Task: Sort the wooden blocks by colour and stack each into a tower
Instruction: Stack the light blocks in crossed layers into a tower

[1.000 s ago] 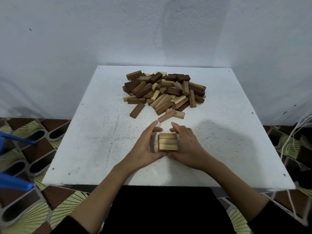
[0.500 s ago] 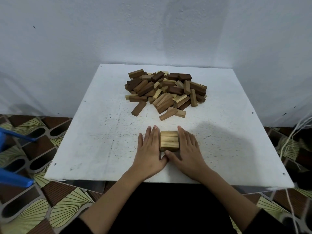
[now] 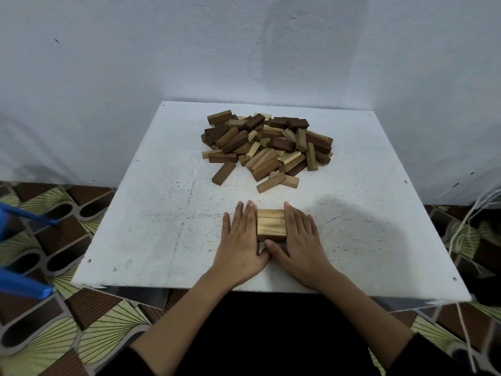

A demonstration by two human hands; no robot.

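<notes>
two flat hands square up a small stack of light wooden blocks (image 3: 271,223).
left hand (image 3: 242,244) and right hand (image 3: 299,241) press its sides with straight fingers, gripping nothing; mixed block pile (image 3: 267,146) lies further back on the white table (image 3: 135,226).

Left hand (image 3: 242,246) and right hand (image 3: 301,246): a second ago cupped, fingers curled round light block stack (image 3: 271,223); now flattened, palms down on desk (image 3: 151,229), straight fingers pressed against stack's left and right sides. Thumbs now meet at stack's near edge.
</notes>
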